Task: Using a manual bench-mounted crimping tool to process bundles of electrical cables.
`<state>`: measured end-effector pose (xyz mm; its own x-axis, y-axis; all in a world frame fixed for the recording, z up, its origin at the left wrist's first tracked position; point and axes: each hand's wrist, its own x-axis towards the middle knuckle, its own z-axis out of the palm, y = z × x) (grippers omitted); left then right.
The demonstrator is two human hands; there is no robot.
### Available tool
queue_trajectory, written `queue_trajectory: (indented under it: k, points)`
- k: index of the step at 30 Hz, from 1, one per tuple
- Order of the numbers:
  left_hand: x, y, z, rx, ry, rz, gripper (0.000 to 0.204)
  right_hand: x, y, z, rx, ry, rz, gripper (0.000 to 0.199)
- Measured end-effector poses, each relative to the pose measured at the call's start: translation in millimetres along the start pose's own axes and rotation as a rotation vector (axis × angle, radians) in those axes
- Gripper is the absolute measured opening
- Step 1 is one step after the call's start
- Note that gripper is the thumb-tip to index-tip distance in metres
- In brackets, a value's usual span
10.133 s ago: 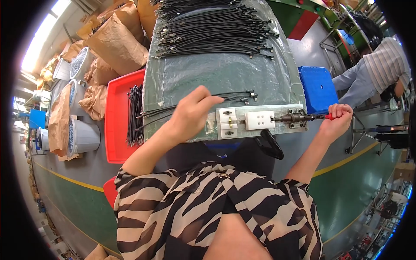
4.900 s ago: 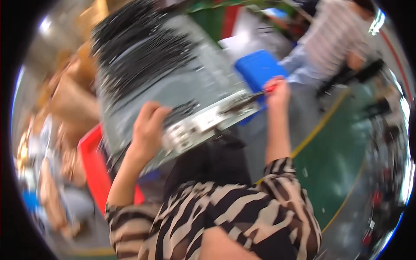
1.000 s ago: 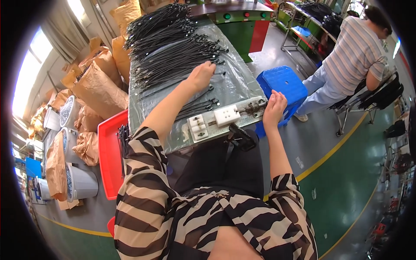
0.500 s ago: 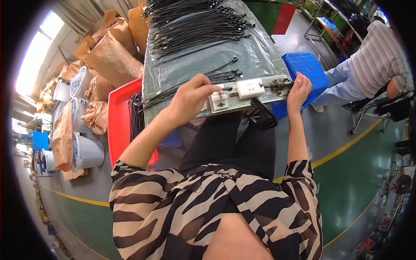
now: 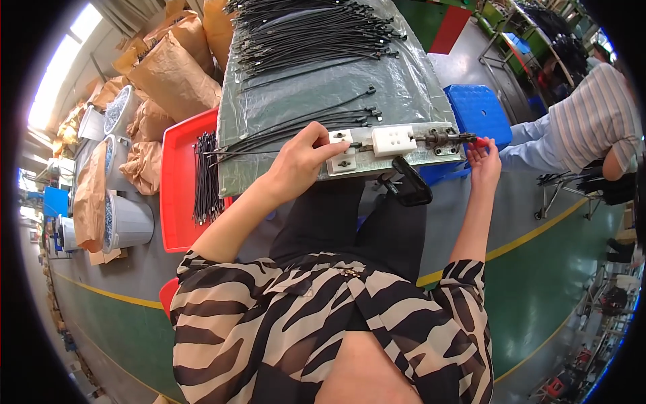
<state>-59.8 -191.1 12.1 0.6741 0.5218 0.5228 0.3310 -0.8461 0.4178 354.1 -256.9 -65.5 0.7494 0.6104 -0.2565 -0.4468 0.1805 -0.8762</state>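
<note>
A metal jig point(image 5: 404, 145) with white plastic blocks is clamped to the near edge of a table wrapped in clear plastic film point(image 5: 323, 81). My left hand point(image 5: 299, 158) pinches a thin black cable point(image 5: 282, 135) and presses its end into the left white block. At the jig's right end my right hand point(image 5: 484, 158) rests with fingers curled around the red handle point(image 5: 479, 141) of the lever. A few loose black cables point(image 5: 316, 118) lie just behind the jig.
A large heap of black cables point(image 5: 309, 30) covers the far table. A red tray point(image 5: 182, 178) with a cable bundle sits to the left, beside brown paper sacks point(image 5: 171, 67) and white buckets point(image 5: 124, 219). A blue stool point(image 5: 478, 111) and a seated person point(image 5: 592, 128) are at right.
My left hand came back from the far cable heap to the jig with a cable. My right hand moved from the jig's edge to the red handle.
</note>
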Motion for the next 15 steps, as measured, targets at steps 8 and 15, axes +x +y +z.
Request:
queue_trajectory:
  k: [8, 15]
  points:
    - [-0.5, 2.9, -7.0, 0.027, -0.12, -0.055, 0.045, 3.4, -51.3, 41.0, 0.057, -0.073, -0.432, 0.022]
    - [-1.0, 4.9, -5.6, 0.058, -0.091, -0.067, 0.048, -67.6, -50.7, 108.6, -0.191, -0.325, -0.613, 0.012]
